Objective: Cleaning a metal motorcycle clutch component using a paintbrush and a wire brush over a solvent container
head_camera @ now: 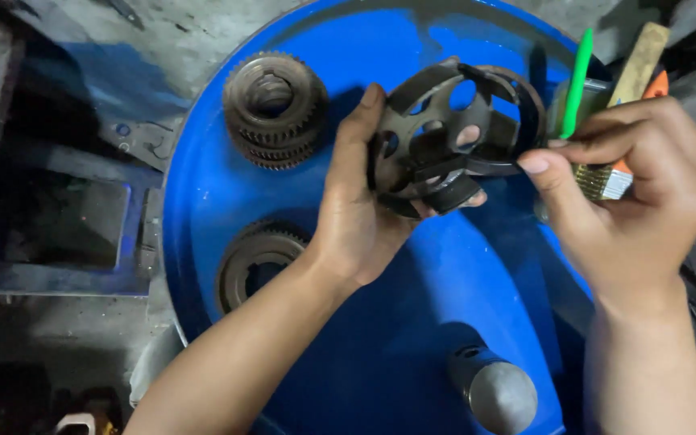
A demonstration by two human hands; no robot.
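Observation:
My left hand (pixel 360 213) grips a dark, greasy metal carrier ring with round holes (pixel 453 137), held up above a blue drum top (pixel 412 322). My right hand (pixel 634 189) holds a small paintbrush with an orange handle and a metal ferrule (pixel 610 181); its bristles sit close to the ring's right edge. My right thumb nearly touches the ring.
A stack of dark toothed gears (pixel 275 109) lies at the drum's upper left, another gear (pixel 255 262) at its left edge. A grey cylinder (pixel 497 391) stands near the front. A green stick (pixel 577 80) and a wooden handle (pixel 638 60) poke from a container behind.

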